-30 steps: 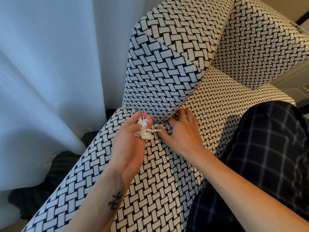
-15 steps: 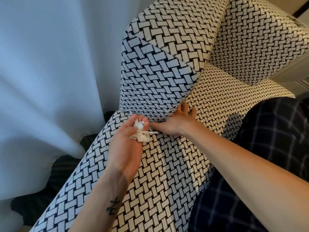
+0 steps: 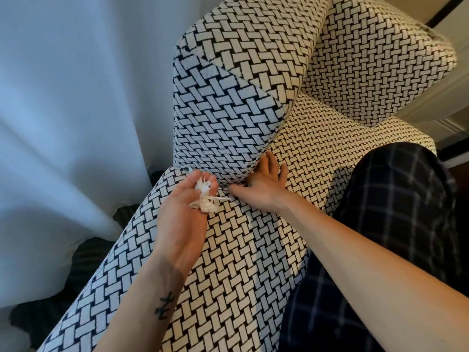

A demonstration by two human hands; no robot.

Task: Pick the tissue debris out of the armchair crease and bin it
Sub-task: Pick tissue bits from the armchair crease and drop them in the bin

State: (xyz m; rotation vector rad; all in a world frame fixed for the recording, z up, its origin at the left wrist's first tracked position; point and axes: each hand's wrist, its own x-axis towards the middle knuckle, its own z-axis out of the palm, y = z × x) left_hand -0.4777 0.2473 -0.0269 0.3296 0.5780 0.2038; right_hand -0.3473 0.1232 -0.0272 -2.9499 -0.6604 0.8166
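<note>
My left hand (image 3: 182,222) hovers palm-up over the armchair seat (image 3: 228,262), its fingers cupped round a wad of white tissue debris (image 3: 206,200). Just to its right, my right hand (image 3: 265,185) lies flat on the seat with fingers spread. Its fingertips touch the crease (image 3: 272,146) where the patterned arm cushion (image 3: 223,115) meets the seat. A small white scrap (image 3: 189,169) shows at the crease's left end, beside my left fingertips. No bin is in view.
A white curtain (image 3: 76,97) hangs close along the chair's left side, with dark fabric (image 3: 83,262) on the floor below it. My plaid-trousered leg (image 3: 396,212) rests on the seat's right edge. The chair back (image 3: 380,59) rises behind.
My right hand has moved away from the wad, slid up along the crease and spread its fingers flat. My left hand has stayed put with the tissue.
</note>
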